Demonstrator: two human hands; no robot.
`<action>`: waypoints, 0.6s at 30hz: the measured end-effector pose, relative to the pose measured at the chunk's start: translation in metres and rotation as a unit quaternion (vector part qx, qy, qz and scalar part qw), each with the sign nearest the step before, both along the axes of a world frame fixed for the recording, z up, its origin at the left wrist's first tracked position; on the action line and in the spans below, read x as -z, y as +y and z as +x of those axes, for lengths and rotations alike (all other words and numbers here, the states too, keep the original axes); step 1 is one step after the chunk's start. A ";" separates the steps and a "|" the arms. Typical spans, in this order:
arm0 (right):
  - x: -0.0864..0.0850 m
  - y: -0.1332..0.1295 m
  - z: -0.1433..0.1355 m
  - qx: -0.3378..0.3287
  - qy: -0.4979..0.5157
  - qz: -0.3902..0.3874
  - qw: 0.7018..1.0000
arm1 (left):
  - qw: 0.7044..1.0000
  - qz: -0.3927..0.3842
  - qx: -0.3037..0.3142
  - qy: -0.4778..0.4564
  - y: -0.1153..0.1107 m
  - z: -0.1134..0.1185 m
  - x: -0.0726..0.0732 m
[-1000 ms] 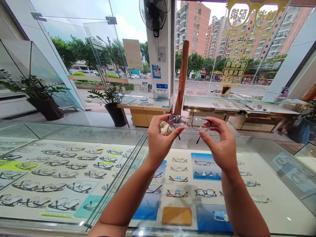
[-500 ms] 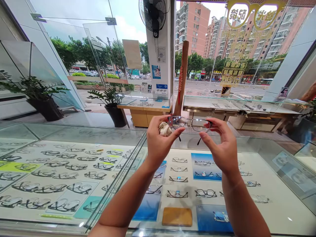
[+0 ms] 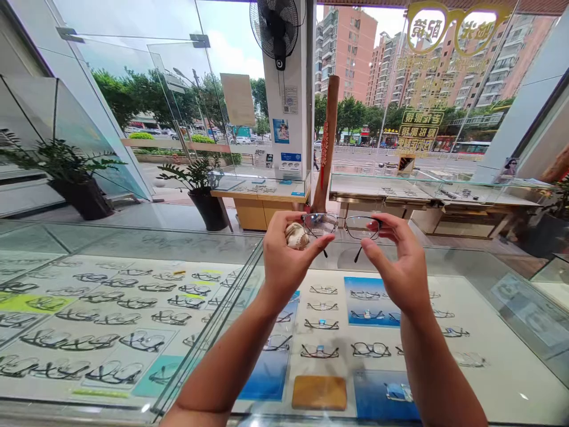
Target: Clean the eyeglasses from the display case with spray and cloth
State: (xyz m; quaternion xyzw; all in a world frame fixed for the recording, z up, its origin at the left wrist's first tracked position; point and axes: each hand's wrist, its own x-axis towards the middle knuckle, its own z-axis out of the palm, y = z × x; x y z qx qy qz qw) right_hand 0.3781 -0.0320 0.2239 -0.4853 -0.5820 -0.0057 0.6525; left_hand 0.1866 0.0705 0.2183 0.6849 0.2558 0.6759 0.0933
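A pair of thin dark-framed eyeglasses [image 3: 362,228] is held up in front of me, above the glass display case. My left hand [image 3: 288,252] grips its left end, and a crumpled cream cloth [image 3: 296,235] is tucked inside the same hand's fingers. On the other side, my right hand [image 3: 398,258] is closed on the right end of the frame near the hinge. The lenses face me upright, and two temple tips hang below the frame. Parts of the temples are hidden by the hands and lenses.
Below my arms, a glass display case [image 3: 511,379] holds several rows of eyeglasses [image 3: 371,349] and a brown case [image 3: 319,392]. Another glass case [image 3: 178,356] with many frames adjoins on the left. Farther off stand a wooden post [image 3: 329,136], a potted plant [image 3: 208,201] and low counters [image 3: 260,207].
Both hands and the eyeglasses sit very slightly lower in the picture. The grip on the eyeglasses and the cloth looks the same.
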 end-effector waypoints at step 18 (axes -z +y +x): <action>-0.002 -0.002 -0.001 0.041 -0.041 0.003 0.998 | 0.999 0.025 0.000 -0.024 0.000 0.001 -0.001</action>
